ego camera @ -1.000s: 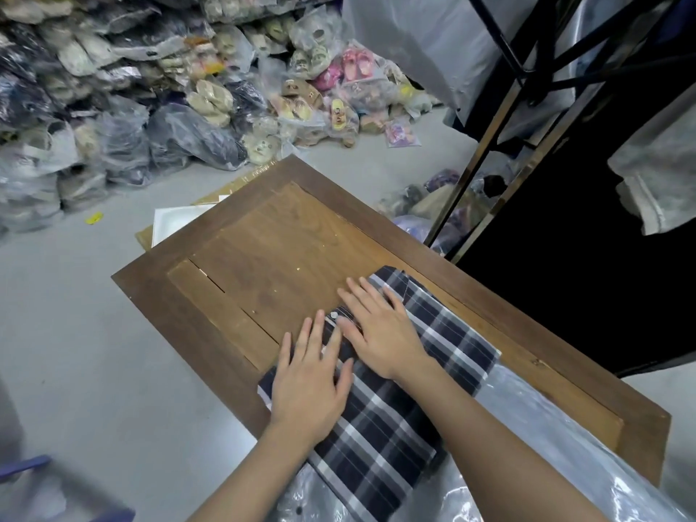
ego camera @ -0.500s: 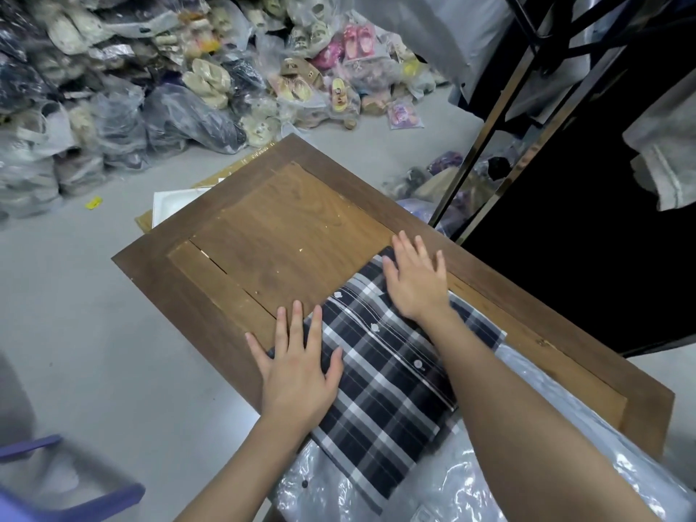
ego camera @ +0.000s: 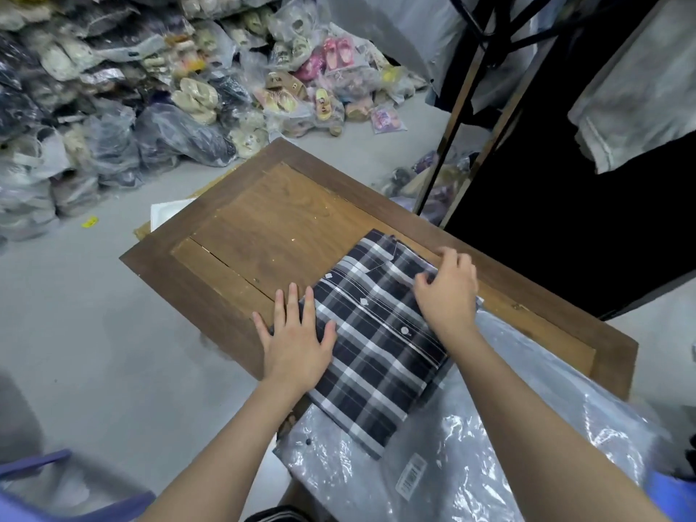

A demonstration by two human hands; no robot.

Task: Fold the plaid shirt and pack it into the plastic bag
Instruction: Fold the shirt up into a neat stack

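Note:
The dark plaid shirt (ego camera: 376, 333) lies folded into a rectangle on the wooden table (ego camera: 263, 227), buttons facing up. Its near end overlaps a clear plastic bag (ego camera: 470, 446) that carries a barcode label. My left hand (ego camera: 297, 340) rests flat, fingers spread, on the shirt's left edge. At the shirt's right edge, near the collar end, the curled fingers of my right hand (ego camera: 448, 292) pinch the fabric.
Heaps of bagged shoes and slippers (ego camera: 180, 88) cover the floor behind the table. A metal clothes rack (ego camera: 463, 118) with hanging garments stands to the right. A purple crate edge (ego camera: 56, 499) shows at bottom left, and a white panel (ego camera: 165, 212) lies by the table's far left.
My right hand slid from the shirt's far end to its right edge and curled onto the fabric. My left hand stayed flat on the left side. The camera view shifted slightly.

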